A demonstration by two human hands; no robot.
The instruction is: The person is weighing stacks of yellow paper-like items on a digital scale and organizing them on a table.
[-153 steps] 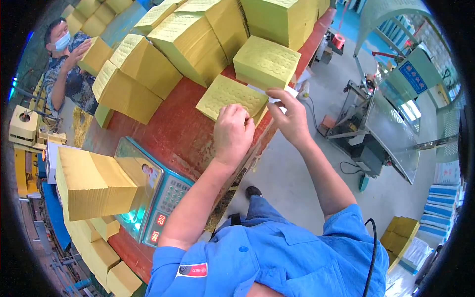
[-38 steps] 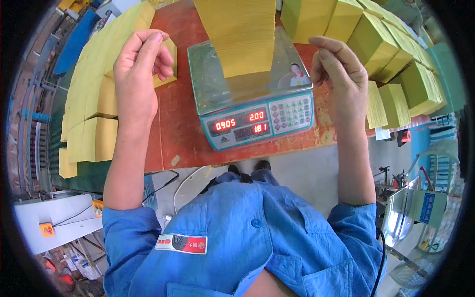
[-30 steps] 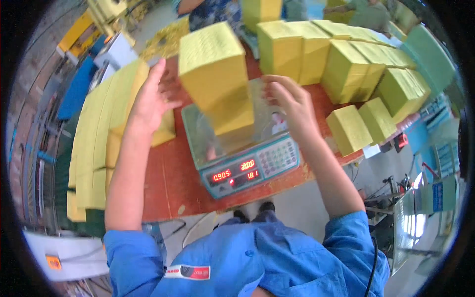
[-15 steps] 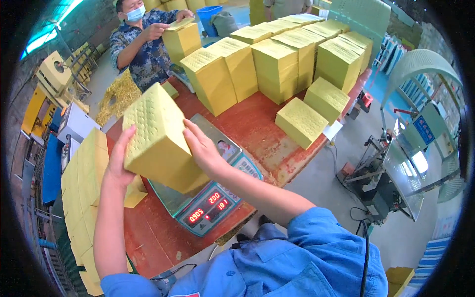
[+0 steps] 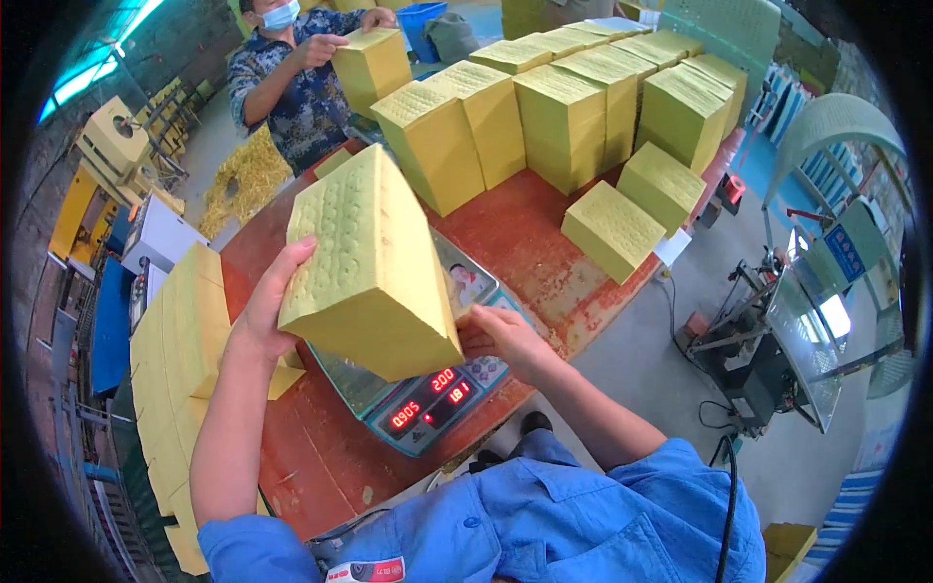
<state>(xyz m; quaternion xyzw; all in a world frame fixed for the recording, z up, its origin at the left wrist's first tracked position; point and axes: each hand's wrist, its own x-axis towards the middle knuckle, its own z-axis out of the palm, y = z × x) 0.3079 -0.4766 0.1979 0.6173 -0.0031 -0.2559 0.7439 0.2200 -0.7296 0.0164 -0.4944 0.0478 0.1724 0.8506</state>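
A thick block of yellow paper with rows of dimples on its top hangs tilted above a digital scale with a lit red display. My left hand grips the block's left side, thumb along the upper edge. At its lower right corner, the fingers of my right hand are pinched against the paper's edge; a thin edge appears to stick out there. The block covers much of the scale's pan.
Tall yellow paper stacks line the far side of the red table; two shorter blocks sit at its right. More yellow blocks stand at left. Across the table, a masked co-worker handles another stack. A metal machine stands on the right.
My right hand has slid from the block's upper right side down to its lower right corner. The block has turned slightly, showing more of its right side, and my left hand still grips it.
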